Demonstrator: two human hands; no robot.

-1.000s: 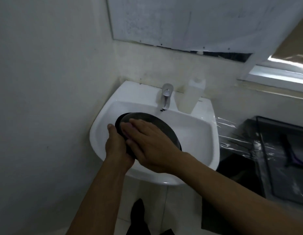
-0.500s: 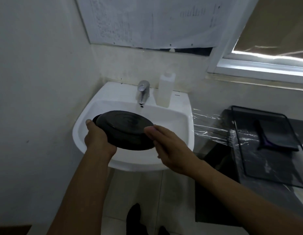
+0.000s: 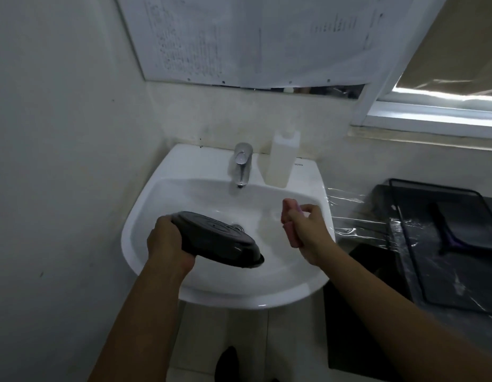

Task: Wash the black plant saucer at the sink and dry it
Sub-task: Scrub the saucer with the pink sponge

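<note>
The black plant saucer (image 3: 220,238) hangs bottom-up and tilted over the white sink (image 3: 302,288). My left hand (image 3: 167,244) grips its left rim. My right hand (image 3: 305,232) is off the saucer, raised over the right side of the basin, with its fingers together and the thumb close to them. The fingers look pinkish and blurred, so I cannot tell whether something small is held there. The chrome tap (image 3: 242,164) stands at the back of the basin, and no water stream shows.
A white plastic bottle (image 3: 282,158) stands beside the tap. To the right, a black wire tray (image 3: 443,244) sits on a surface covered with plastic wrap (image 3: 349,216). A wall is close on the left. Paper covers the mirror above.
My right hand has come off the saucer and moved to the right. My left hand has lifted and tilted the saucer with its underside up. The view has shifted back.
</note>
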